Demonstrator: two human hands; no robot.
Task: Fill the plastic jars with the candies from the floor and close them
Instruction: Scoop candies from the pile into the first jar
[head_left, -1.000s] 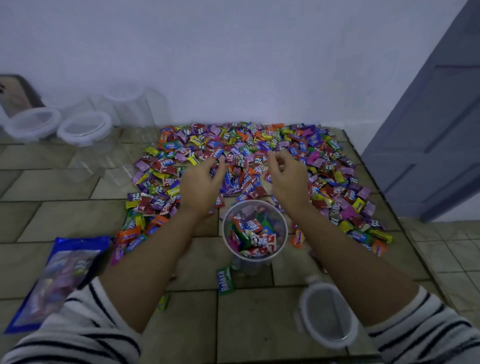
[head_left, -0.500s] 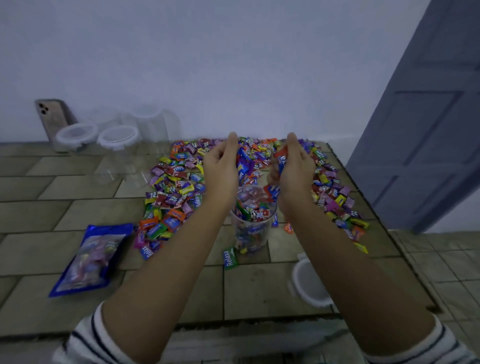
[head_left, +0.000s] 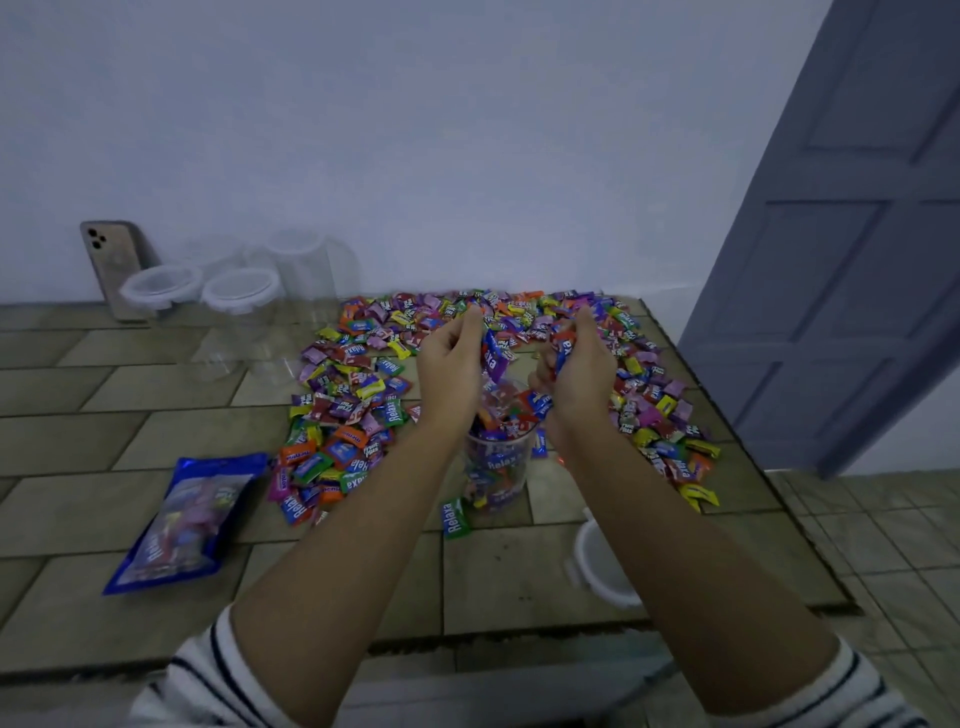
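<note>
The part-filled clear plastic jar (head_left: 497, 470) stands just beneath the left hand (head_left: 449, 376) and right hand (head_left: 579, 387), each curled around bright wrapped candies (head_left: 492, 358).

Jar (head_left: 497, 462) before candies (head_left: 363, 395)

Left hand (head_left: 451, 368) and right hand (head_left: 579, 375) clutch candies (head_left: 492, 357) above part-filled jar (head_left: 497, 470); lid (head_left: 602, 569) beside.

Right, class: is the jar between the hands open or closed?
Open: the jar has no lid, candies show at its rim, and a white lid lies apart on the floor.
</note>
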